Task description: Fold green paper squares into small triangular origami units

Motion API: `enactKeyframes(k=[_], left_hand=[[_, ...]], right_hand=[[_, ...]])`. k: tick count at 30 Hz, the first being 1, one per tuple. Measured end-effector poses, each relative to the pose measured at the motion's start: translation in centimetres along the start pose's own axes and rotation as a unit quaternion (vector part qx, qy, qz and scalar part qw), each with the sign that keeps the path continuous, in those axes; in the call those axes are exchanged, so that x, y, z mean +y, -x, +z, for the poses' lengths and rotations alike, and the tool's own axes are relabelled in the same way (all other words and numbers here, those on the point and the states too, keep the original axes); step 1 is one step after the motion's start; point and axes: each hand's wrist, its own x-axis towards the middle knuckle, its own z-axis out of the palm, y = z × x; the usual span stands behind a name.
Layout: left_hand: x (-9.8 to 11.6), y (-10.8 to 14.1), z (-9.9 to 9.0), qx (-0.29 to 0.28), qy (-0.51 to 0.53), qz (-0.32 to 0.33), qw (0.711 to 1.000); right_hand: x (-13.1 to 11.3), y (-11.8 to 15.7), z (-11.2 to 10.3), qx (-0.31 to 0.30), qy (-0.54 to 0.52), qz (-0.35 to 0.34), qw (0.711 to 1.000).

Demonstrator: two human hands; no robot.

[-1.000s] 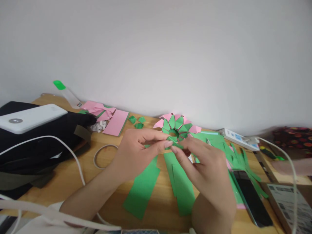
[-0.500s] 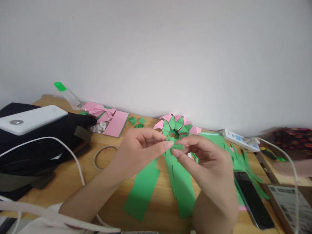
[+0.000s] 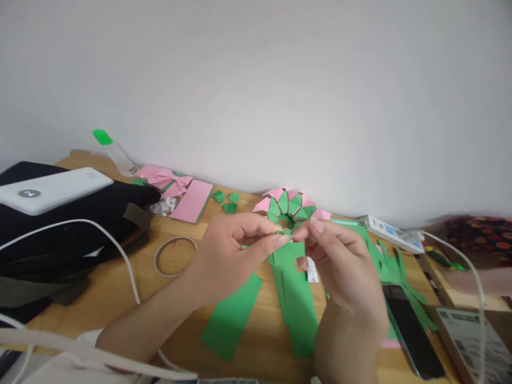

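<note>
Papercraft, all fingertips: pinching a small green paper piece (image 3: 283, 232) with the left hand (image 3: 224, 250), above the green paper strips (image 3: 298, 320) on the bench (image 3: 188, 341). Lifting the thumb of the right hand (image 3: 348, 261) clear compared with half a second ago; can't tell about that grip. Probably leaving the steadying to the left.

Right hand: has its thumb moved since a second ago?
Yes: the thumb of the right hand has moved up and rightward in the picture, judged against the pink-and-green paper ring.
</note>
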Motion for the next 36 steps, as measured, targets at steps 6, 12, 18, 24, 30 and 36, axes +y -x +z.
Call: enactKeyframes(k=[6,12,18,24,30,36], left_hand=[[0.34,0.06,-0.49,-0.028,-0.052,0.001,0.998],[0.38,-0.05,-0.64,-0.013,-0.065,-0.007,0.998],[0.21,-0.04,-0.23,0.014,-0.059,0.0,0.998],[0.07,0.02,0.09,0.055,-0.053,0.016,0.997],[0.11,-0.09,0.09,0.068,-0.039,0.019,0.997],[0.32,0.0,-0.08,0.047,-0.03,0.02,0.998]], right_hand=[[0.01,-0.69,-0.21,-0.064,-0.054,0.094,0.992],[0.01,-0.46,-0.14,-0.063,-0.009,0.063,0.996],[0.14,-0.23,0.0,-0.036,0.023,0.018,0.999],[0.33,-0.24,0.36,-0.002,0.019,0.002,1.0],[0.5,-0.76,0.37,-0.025,-0.051,0.051,0.997],[0.57,-1.11,0.2,-0.052,-0.094,0.082,0.991]])
